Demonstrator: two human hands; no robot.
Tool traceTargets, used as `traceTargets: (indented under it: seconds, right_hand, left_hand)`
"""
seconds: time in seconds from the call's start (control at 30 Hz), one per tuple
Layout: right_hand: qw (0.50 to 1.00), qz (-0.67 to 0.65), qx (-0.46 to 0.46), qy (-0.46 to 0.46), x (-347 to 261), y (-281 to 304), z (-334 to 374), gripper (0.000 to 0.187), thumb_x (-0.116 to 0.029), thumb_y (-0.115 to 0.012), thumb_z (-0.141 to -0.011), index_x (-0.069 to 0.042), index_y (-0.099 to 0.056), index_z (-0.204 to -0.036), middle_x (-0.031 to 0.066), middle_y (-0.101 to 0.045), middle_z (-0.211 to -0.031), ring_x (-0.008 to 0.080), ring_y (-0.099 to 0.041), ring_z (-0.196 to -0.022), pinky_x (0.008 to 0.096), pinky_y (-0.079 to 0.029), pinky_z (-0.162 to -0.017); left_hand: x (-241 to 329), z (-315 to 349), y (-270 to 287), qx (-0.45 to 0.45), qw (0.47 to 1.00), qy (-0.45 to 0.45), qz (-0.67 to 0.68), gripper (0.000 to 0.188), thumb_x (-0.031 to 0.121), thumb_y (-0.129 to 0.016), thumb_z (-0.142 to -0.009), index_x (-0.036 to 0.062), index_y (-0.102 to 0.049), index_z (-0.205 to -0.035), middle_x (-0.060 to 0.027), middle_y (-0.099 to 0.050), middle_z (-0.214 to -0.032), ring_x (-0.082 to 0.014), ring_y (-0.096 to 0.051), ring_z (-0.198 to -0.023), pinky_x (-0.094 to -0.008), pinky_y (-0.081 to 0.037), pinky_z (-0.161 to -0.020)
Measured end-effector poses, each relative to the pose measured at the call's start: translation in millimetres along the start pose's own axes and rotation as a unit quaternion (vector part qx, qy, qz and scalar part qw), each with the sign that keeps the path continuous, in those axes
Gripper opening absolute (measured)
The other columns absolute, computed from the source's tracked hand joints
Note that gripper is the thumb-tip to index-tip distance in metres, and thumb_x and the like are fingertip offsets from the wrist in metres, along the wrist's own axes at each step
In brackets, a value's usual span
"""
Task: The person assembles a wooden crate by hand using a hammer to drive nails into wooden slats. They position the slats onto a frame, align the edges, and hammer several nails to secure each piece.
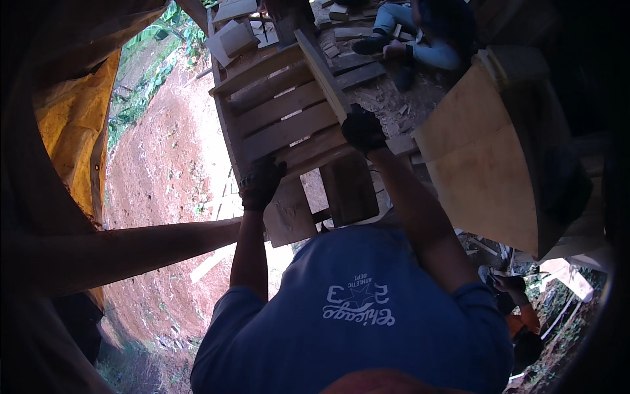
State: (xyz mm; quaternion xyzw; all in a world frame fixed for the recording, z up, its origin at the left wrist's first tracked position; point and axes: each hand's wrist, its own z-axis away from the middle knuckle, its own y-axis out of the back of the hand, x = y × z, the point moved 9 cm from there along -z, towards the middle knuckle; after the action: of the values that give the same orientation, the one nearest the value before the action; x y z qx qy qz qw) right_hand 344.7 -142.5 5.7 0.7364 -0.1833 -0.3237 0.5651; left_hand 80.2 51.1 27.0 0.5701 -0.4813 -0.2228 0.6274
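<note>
A slatted wooden crate (289,129) lies in front of me, with side boards standing up at its left, right and far edges. My left hand (261,184), in a dark glove, is closed on its near left corner. In a matching glove, my right hand (363,130) grips the near end of the crate's right side board (323,75). Under the crate's near edge, wide planks (290,213) form the work surface. Both palms are turned away, so the fingertips are partly hidden.
Wood pieces (233,41) lie beyond the crate. Another person (433,33) sits at the far right among offcuts. A large plywood panel (482,151) stands to my right. A thick wooden pole (144,253) crosses at left. Someone else's arm (522,305) shows at lower right.
</note>
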Motion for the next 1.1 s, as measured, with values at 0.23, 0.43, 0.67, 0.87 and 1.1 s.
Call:
traceTargets:
  seconds: [0.23,0.43,0.67,0.87,1.1]
  right_hand:
    - [0.992,-0.059,0.088,-0.074,-6,13,8,0.026,-0.026,-0.061,-0.094,-0.006,-0.067,-0.108,0.0132,-0.070,-0.088,0.0321,-0.073,-0.084,0.0455,-0.059,-0.075]
    - [0.994,-0.068,0.019,-0.082,-7,27,11,0.030,-0.029,-0.064,-0.091,-0.006,-0.068,-0.110,0.0152,-0.075,-0.097,0.0354,-0.075,-0.091,0.0487,-0.061,-0.081]
    - [0.976,-0.173,0.126,-0.045,-9,57,29,0.073,-0.017,-0.061,-0.090,-0.018,-0.045,-0.161,0.0208,-0.070,-0.128,0.0375,-0.074,-0.099,0.0497,-0.061,-0.081]
    - [0.993,-0.053,0.091,0.045,-22,61,26,0.082,-0.012,-0.058,-0.089,-0.023,-0.036,-0.168,0.0156,-0.068,-0.103,0.0316,-0.072,-0.083,0.0456,-0.061,-0.071]
    - [0.997,0.026,0.055,0.044,-22,52,21,0.084,-0.022,-0.064,-0.096,-0.020,-0.026,-0.171,0.0137,-0.067,-0.090,0.0287,-0.071,-0.079,0.0439,-0.059,-0.067]
  left_hand:
    - [9,10,-6,-0.018,0.967,0.029,0.253,0.060,0.051,-0.082,-0.090,0.0072,-0.072,-0.131,-0.0141,-0.074,-0.127,-0.0311,-0.072,-0.116,-0.0438,-0.055,-0.102]
    - [121,-5,-9,-0.008,0.990,-0.141,0.016,0.063,0.053,-0.083,-0.087,0.0057,-0.072,-0.127,-0.0167,-0.074,-0.123,-0.0339,-0.072,-0.113,-0.0447,-0.056,-0.101]
    - [107,-17,-42,-0.040,0.998,-0.029,-0.037,0.062,0.068,-0.078,-0.083,0.0102,-0.075,-0.108,-0.0136,-0.077,-0.099,-0.0335,-0.075,-0.097,-0.0483,-0.059,-0.083]
    - [117,-14,-26,0.044,0.994,-0.098,-0.004,0.059,0.070,-0.078,-0.081,0.0119,-0.074,-0.093,-0.0127,-0.075,-0.089,-0.0335,-0.074,-0.087,-0.0481,-0.058,-0.074]
    - [112,-17,-34,0.041,0.993,-0.102,-0.046,0.058,0.070,-0.081,-0.078,0.0138,-0.065,-0.073,-0.0096,-0.066,-0.069,-0.0316,-0.069,-0.069,-0.0475,-0.055,-0.063]
